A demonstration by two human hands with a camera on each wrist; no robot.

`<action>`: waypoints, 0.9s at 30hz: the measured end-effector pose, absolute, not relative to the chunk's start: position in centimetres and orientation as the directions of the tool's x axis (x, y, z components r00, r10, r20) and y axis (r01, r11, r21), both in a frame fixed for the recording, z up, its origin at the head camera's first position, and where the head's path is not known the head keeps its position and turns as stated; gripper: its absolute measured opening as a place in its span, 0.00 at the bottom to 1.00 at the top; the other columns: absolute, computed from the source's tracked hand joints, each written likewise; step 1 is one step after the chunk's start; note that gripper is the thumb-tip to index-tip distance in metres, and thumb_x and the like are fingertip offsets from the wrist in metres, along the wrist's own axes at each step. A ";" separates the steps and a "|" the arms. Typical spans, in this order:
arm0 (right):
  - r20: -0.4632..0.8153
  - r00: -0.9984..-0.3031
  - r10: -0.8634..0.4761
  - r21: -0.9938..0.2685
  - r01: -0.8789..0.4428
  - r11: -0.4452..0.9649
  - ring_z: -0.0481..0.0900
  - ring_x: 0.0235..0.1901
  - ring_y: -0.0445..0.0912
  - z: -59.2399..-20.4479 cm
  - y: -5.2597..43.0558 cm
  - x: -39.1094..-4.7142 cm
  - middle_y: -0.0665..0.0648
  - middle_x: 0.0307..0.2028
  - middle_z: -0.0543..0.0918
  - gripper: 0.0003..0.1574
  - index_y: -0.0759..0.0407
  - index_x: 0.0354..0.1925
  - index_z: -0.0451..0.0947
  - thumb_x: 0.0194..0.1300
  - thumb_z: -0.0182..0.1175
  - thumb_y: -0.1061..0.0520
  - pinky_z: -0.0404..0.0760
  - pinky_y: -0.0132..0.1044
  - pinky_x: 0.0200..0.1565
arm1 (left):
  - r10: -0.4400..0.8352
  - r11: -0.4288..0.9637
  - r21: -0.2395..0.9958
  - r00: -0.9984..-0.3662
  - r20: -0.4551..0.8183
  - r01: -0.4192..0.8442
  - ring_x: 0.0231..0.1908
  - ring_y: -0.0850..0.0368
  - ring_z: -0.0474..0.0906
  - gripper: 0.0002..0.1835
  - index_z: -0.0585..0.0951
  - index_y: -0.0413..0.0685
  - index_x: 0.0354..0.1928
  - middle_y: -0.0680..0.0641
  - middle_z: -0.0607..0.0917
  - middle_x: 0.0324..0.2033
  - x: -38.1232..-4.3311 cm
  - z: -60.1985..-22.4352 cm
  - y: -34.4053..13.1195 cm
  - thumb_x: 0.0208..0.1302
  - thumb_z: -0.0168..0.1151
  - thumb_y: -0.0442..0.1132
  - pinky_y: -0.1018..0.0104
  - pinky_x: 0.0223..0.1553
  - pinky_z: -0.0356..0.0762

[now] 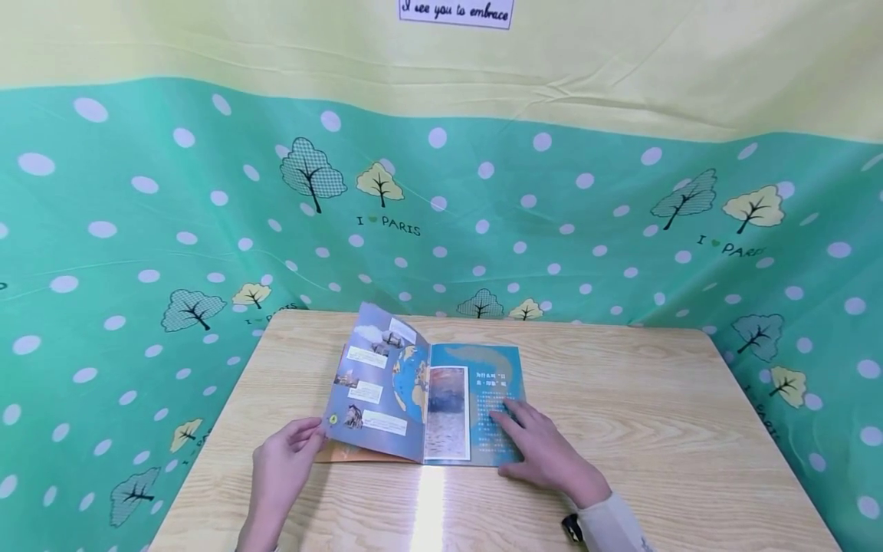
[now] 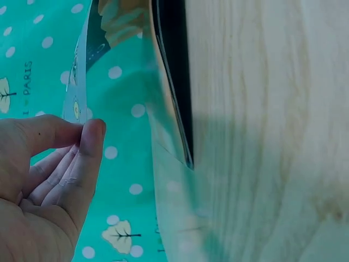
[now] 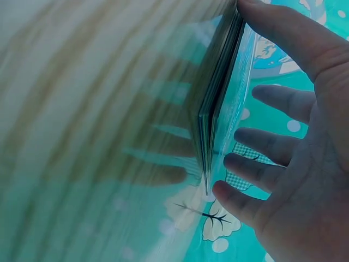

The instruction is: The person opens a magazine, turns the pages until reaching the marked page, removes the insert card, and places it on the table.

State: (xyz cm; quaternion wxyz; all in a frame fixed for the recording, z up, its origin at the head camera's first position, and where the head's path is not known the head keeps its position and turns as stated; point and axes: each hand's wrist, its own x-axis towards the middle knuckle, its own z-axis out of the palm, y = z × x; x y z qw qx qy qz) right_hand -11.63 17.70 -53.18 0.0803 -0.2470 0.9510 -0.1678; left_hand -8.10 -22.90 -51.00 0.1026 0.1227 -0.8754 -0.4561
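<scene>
An open picture book [image 1: 494,452] lies on the wooden table, its right page blue with a painting of water and printed text. The left page [image 1: 375,383], with a globe and small captions, stands lifted at a slant over an orange page beneath. My left hand [image 1: 286,460] pinches that page's lower outer corner between thumb and fingertips, plainly seen in the left wrist view [image 2: 54,169]. My right hand [image 1: 548,452] rests on the right page near its outer edge, fingers spread and fairly straight. In the right wrist view, the book's thick page edges [image 3: 210,114] show beside the thumb.
The wooden table [image 1: 655,414] extends on both sides of the book. Behind and beside it hangs a green dotted cloth [image 1: 441,230] with trees and lettering. A bright strip of light reflects on the table in front of the book.
</scene>
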 end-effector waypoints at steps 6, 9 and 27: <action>-0.095 -0.864 -0.494 -0.354 -0.434 0.828 0.55 0.72 0.65 -53.1 17.5 -11.7 0.64 0.74 0.58 0.54 0.52 0.74 0.64 0.56 0.73 0.37 0.59 0.65 0.68 | -0.319 0.580 0.798 -0.947 0.037 -0.164 0.36 0.52 0.87 0.13 0.85 0.37 0.48 0.41 0.89 0.38 -7.9 -51.2 -23.4 0.66 0.66 0.37 0.70 0.34 0.85; -0.093 -0.861 -0.499 -0.356 -0.440 0.825 0.56 0.72 0.65 -53.1 17.6 -11.7 0.64 0.74 0.59 0.53 0.52 0.73 0.64 0.57 0.73 0.37 0.59 0.66 0.67 | -0.329 0.598 0.780 -0.944 0.026 -0.187 0.37 0.51 0.87 0.13 0.85 0.38 0.49 0.42 0.89 0.38 -7.8 -51.3 -23.6 0.65 0.66 0.38 0.70 0.33 0.84; -0.092 -0.831 -0.548 -0.385 -0.478 0.790 0.59 0.71 0.62 -53.2 18.6 -11.7 0.61 0.73 0.63 0.43 0.52 0.70 0.70 0.63 0.68 0.38 0.62 0.64 0.67 | -0.323 0.660 0.709 -0.946 -0.031 -0.248 0.39 0.45 0.87 0.15 0.85 0.34 0.48 0.42 0.89 0.35 -8.0 -52.7 -24.7 0.62 0.65 0.36 0.54 0.38 0.84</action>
